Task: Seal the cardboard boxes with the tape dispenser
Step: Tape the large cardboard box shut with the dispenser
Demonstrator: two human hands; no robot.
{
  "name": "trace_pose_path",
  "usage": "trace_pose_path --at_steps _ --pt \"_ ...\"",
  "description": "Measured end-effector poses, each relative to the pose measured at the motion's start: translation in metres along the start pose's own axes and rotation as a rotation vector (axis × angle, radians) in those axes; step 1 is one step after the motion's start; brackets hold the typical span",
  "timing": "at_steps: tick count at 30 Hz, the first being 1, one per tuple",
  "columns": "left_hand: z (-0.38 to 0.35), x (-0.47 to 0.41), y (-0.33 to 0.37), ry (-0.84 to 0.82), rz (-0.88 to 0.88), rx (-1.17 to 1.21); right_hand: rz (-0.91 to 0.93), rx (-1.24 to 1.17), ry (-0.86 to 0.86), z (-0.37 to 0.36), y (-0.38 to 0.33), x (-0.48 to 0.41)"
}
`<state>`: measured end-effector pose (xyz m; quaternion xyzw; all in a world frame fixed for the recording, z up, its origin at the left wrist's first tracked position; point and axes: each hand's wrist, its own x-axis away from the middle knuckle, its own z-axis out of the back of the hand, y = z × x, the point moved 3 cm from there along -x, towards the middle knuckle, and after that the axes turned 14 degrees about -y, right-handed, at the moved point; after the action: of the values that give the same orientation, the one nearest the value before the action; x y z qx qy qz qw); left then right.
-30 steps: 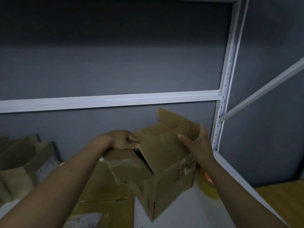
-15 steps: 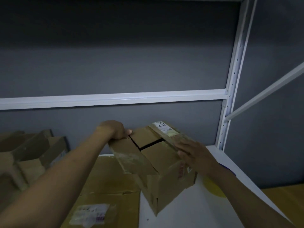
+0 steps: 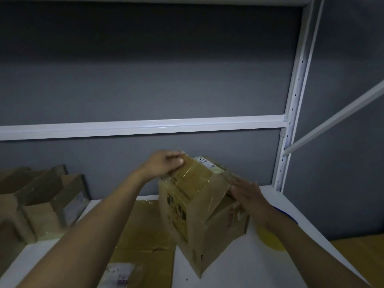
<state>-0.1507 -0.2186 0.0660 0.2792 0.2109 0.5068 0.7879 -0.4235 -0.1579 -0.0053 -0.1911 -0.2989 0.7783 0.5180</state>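
A small brown cardboard box point(image 3: 199, 206) stands tipped on the white shelf point(image 3: 239, 265), its flaps folded down and a side with black print facing me. My left hand point(image 3: 164, 164) grips the box's far upper corner, fingers curled over the edge. My right hand point(image 3: 246, 192) lies flat against the box's right side with straight fingers. A yellow object point(image 3: 270, 239) with a blue part sits on the shelf behind my right forearm, mostly hidden; I cannot tell if it is the tape dispenser.
Flattened cardboard point(image 3: 145, 238) with a label lies under my left arm. Open boxes point(image 3: 52, 202) stand at the left. A white crossbar point(image 3: 145, 126) and a perforated upright post point(image 3: 291, 125) frame the shelf. A wooden surface point(image 3: 359, 258) shows at the lower right.
The box's flaps went from standing open to folded down. The box has since been tipped and turned so a printed side faces me, with both hands still on it.
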Motion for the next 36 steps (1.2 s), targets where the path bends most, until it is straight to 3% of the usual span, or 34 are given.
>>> trace_pose_path --at_steps 3,6,8,12,16,20,22,25,30,36 --pt "-0.012 -0.012 -0.013 -0.028 0.064 -0.275 -0.019 -0.164 -0.037 0.000 0.002 0.006" --pt "-0.023 -0.016 -0.022 -0.130 0.132 -0.077 -0.183 -0.176 0.043 0.000 0.003 -0.002" --pt "-0.029 -0.016 -0.030 -0.140 0.185 -0.085 -0.257 -0.060 0.052 -0.010 0.007 0.001" --pt "-0.037 -0.014 -0.028 -0.018 0.261 -0.212 -0.189 -0.358 0.142 -0.025 0.010 0.011" --pt "-0.044 -0.004 -0.015 0.119 0.262 -0.244 -0.203 -0.199 0.241 0.004 0.004 -0.002" --pt "-0.068 0.012 -0.001 0.258 0.280 -0.240 -0.195 -0.096 0.168 0.028 0.004 -0.014" --pt "-0.076 0.016 0.003 0.260 0.298 -0.291 -0.182 -0.026 0.128 0.032 0.008 -0.020" --pt "-0.075 0.011 -0.007 0.249 0.224 -0.140 -0.152 0.084 0.086 0.031 0.013 -0.028" --pt "-0.076 -0.012 -0.017 -0.051 0.035 0.014 -0.168 0.060 0.108 0.037 0.013 -0.038" --pt "-0.090 -0.031 -0.019 0.034 0.077 0.023 -0.183 0.046 0.158 0.050 0.027 -0.045"
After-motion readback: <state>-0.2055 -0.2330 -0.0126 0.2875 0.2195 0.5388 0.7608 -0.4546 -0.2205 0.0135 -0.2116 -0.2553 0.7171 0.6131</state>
